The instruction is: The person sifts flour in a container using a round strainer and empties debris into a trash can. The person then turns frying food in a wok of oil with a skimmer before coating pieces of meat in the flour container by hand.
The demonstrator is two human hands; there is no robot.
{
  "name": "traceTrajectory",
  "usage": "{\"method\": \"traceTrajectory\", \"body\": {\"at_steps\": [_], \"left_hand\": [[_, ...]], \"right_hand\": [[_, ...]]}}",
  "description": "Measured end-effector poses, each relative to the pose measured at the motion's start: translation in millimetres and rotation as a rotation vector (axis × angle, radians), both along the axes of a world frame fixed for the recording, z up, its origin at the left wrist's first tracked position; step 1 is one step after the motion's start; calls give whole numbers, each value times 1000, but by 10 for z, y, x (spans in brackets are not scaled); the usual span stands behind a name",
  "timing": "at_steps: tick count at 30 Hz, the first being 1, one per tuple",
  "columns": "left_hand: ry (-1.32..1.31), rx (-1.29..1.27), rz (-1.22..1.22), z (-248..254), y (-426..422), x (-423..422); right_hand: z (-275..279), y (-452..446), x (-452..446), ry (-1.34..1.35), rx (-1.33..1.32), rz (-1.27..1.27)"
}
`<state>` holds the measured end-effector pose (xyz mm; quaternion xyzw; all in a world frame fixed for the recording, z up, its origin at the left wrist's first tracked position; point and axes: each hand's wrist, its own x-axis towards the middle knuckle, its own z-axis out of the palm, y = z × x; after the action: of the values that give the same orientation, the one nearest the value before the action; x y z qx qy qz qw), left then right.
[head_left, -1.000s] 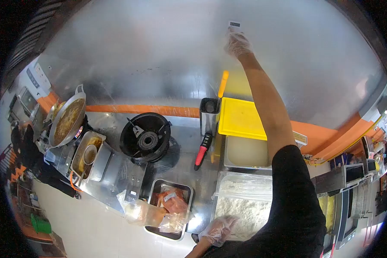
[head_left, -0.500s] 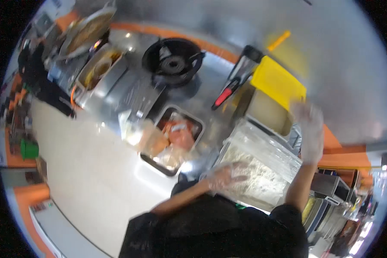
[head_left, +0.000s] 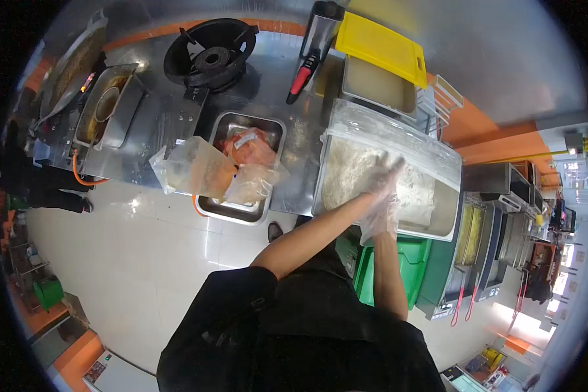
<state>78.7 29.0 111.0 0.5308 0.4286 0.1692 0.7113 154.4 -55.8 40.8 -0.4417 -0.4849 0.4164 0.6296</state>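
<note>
My left hand [head_left: 384, 179], in a clear plastic glove, is over the white flour [head_left: 415, 196] in a metal tray [head_left: 445, 225]. Its blurred fingers look apart, with nothing seen in them. Just below and against it is my right hand [head_left: 379, 219], also gloved. The right fingers are hidden behind the left hand and crumpled plastic. Clear film [head_left: 398, 137] covers the far part of the tray. Left of it, a smaller metal tray [head_left: 277, 130] holds bagged reddish meat [head_left: 249, 149].
A black burner [head_left: 212, 59], a red-handled tool [head_left: 300, 81] and a yellow lid [head_left: 382, 46] are at the back. At left stand a large pan [head_left: 75, 72] and a person in dark clothes [head_left: 46, 186]. A green bin [head_left: 405, 261] and fryers [head_left: 470, 238] lie right.
My right hand has come down from a small white device on the wall to the flour tray. My left hand has moved further over the flour. The view has tilted down.
</note>
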Motion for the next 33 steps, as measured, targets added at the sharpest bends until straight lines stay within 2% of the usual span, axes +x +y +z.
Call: {"method": "traceTrajectory", "body": {"at_steps": [3, 5, 8, 10, 17, 21, 26, 30, 33], "left_hand": [[-56, 29, 111, -582, -85, 438], [-75, 48, 176, -773, -229, 661], [277, 228, 105, -118, -257, 315], [282, 223, 121, -191, -273, 247], [-5, 164, 221, -518, -585, 461], [-177, 142, 308, -481, -766, 625], [-367, 142, 466, -492, -914, 404], [-495, 164, 496, -417, -1163, 133], [-582, 255, 613, -278, -1555, -481]], "right_hand": [[14, -48, -20, -98, -55, -126], [21, -80, 7, -159, -85, -168], [-6, -90, 26, -246, -130, -175], [-17, -123, 71, -310, -170, -149], [96, -197, 450, -516, -254, -52], [299, -370, 792, -674, -304, 4], [680, -591, 1190, -901, -368, 50], [863, -917, 1258, -1041, -426, 0], [1025, -1078, 1219, -1141, -432, -18]]}}
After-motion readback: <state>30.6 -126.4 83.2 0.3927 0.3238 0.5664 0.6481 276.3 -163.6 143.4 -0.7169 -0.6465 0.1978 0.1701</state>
